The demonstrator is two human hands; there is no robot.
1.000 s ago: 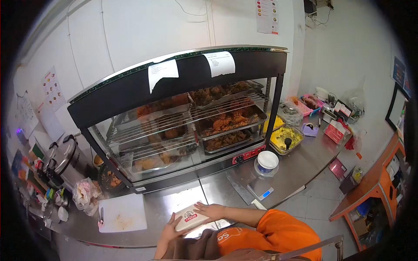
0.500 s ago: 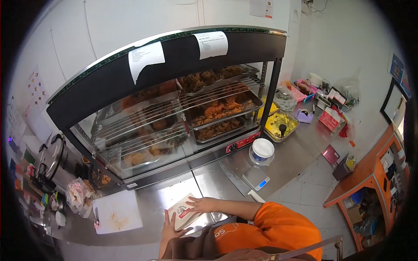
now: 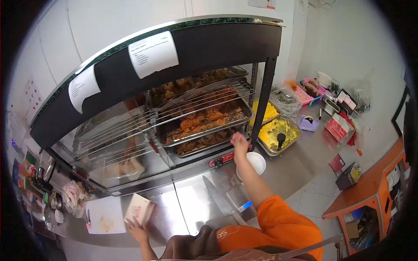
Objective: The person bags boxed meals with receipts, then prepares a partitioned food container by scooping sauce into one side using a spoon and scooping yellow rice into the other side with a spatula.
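The left hand (image 3: 138,231) touches the near end of a pale printed box (image 3: 139,209), its fingers spread apart there; whether that grip clamps the box cannot be told. The box sits toward the front edge of the desk (image 3: 163,213), just right of a white cutting board (image 3: 114,209). The right hand (image 3: 239,142) is raised before the right end of the warming cabinet (image 3: 230,39), near its red control strip (image 3: 228,157); its fingers are blurred, so the state of that grip cannot be told. Its forearm crosses in front of a white bowl (image 3: 257,163). A knife (image 3: 215,193) lies with its handle toward the desk's front edge.
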